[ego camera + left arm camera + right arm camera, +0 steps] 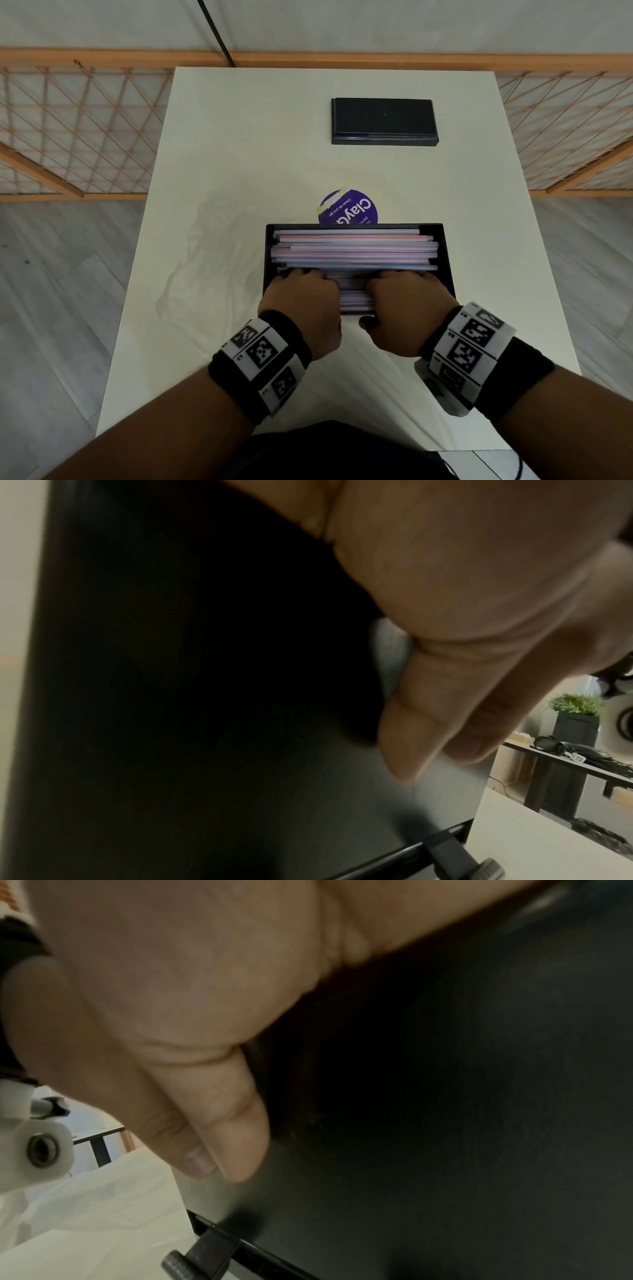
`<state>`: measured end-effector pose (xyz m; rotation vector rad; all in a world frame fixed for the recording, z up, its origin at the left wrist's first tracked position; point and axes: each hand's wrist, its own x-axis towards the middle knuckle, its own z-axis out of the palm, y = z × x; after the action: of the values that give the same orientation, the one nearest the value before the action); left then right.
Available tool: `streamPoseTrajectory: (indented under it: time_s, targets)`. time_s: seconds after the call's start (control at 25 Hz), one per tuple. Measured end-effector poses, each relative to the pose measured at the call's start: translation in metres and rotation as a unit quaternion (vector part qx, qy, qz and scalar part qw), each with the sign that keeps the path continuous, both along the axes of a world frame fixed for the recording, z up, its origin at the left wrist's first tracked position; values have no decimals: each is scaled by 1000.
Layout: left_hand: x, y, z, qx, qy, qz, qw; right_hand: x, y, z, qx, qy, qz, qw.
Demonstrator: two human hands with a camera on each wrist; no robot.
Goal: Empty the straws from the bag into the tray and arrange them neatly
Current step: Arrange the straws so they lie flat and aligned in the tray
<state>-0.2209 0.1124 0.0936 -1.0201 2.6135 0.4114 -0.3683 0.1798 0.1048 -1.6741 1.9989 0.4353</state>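
Observation:
A black tray [446, 246] stands at the middle of the white table, filled with red, blue and white striped straws [352, 250] lying crosswise in a stack. My left hand [305, 296] and right hand [404, 296] clasp the tray's near side. Their fingers curl over the wall onto the nearest straws, and their thumbs sit outside it. The left wrist view shows my left thumb [428, 723] against the black outer wall [205, 696]. My right thumb [226, 1123] lies likewise on the wall [445, 1123]. The clear plastic bag [205, 274] lies flat and crumpled left of the tray.
A black lid-like box [383, 121] sits at the far right of the table [239, 137]. A round purple sticker [349, 209] shows just behind the tray. An orange lattice fence runs behind the table. The bag [85, 1204] spreads along the near edge under my wrists.

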Motion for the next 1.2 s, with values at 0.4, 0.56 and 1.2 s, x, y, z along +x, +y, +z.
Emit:
streamPoseTrajectory:
  time_s: [0.4,0.56,1.2]
  targets:
    - [9,5,31,-26,176,-41,983,-8,11,34,-119,-24,-10,993]
    - [7,2,25,43,111,-35,992,-8,20,34,-95,-70,-15,993]
    - [8,-1,-5,6,39,-35,999,-4,11,1,-10,-29,-21,999]
